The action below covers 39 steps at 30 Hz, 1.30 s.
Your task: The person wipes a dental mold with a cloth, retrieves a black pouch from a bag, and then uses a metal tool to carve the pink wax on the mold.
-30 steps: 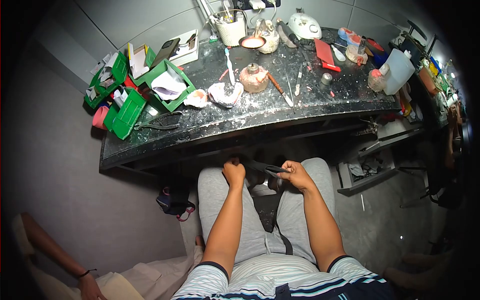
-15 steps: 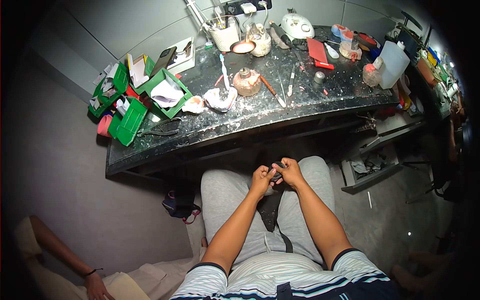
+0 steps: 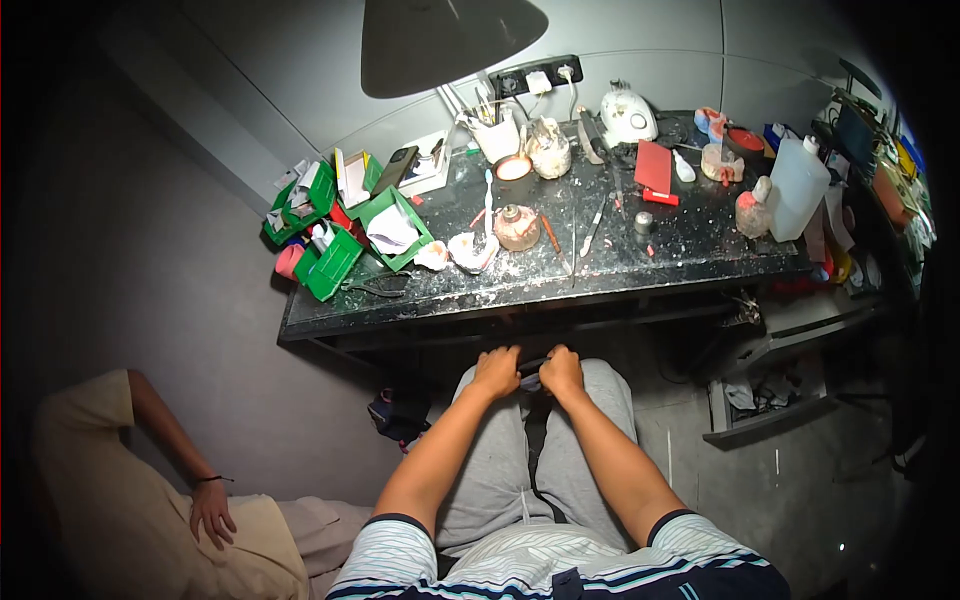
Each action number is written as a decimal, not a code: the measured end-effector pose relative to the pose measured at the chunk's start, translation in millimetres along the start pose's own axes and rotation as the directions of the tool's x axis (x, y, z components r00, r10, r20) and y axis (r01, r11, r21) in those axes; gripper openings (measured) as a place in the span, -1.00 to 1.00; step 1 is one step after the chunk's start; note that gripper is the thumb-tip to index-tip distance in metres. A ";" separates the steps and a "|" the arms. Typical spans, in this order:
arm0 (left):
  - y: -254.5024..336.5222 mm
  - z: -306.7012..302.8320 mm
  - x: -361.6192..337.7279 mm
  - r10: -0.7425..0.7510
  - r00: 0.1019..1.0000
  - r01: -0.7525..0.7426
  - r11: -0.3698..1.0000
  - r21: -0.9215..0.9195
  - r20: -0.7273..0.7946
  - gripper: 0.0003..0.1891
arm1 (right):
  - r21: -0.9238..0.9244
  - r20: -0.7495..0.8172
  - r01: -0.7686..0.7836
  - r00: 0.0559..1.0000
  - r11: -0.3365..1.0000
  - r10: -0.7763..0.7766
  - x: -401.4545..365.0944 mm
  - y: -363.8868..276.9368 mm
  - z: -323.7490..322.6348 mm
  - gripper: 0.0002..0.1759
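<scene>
Over my knees, my left hand (image 3: 498, 372) and my right hand (image 3: 562, 372) are a short way apart, knuckles up and fingers curled. Between them stretches a small black item (image 3: 531, 367), held at either end and mostly hidden by the fingers. A black strap (image 3: 536, 450) runs down from there between my thighs, over the grey trousers (image 3: 490, 455). What exactly the black item is, I cannot tell.
Ahead stands a black workbench (image 3: 420, 305) with green bins (image 3: 330, 265), dental casts (image 3: 472, 252), a spirit burner (image 3: 517, 230), a toothbrush (image 3: 489, 200) and a plastic bottle (image 3: 800, 190). A lamp (image 3: 450, 40) hangs above. An open drawer (image 3: 770, 420) is at right; another person (image 3: 170, 470) sits left.
My hands have drawn apart and turned knuckles up, with the black item now spanning between them. The view has tilted up, bringing in the lamp and more of the seated person.
</scene>
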<state>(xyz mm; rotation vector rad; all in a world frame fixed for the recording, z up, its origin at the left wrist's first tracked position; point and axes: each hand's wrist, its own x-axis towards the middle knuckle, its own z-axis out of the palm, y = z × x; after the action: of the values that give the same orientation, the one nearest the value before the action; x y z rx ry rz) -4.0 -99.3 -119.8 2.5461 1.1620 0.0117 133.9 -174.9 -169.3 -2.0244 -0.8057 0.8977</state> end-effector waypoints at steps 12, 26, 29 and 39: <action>-58.9 92.9 107.1 0.046 0.961 0.038 0.955 -0.293 0.273 -0.49 | -0.375 0.183 0.149 0.979 0.915 -0.085 76.8 32.0 7.3 -0.49; -77.7 103.0 125.2 -0.216 0.960 0.233 0.969 -0.081 0.176 -0.48 | -0.500 -0.363 0.365 0.735 0.786 -0.573 134.9 95.3 49.0 -0.53; -72.5 133.8 75.4 -0.263 0.959 0.253 0.963 0.095 0.109 -0.49 | -0.501 -0.194 0.234 0.908 0.833 -0.372 121.4 103.8 56.0 -0.55; -93.9 156.2 18.5 -0.366 0.929 0.365 0.931 0.018 0.052 -0.57 | -0.702 0.064 0.188 0.977 0.687 -0.202 89.9 133.6 86.5 -0.72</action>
<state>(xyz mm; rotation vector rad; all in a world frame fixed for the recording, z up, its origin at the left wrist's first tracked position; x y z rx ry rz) -37.5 -76.0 -298.4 2.2799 1.5968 -0.1521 145.4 -140.1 -348.4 -2.5124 -1.5028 0.4602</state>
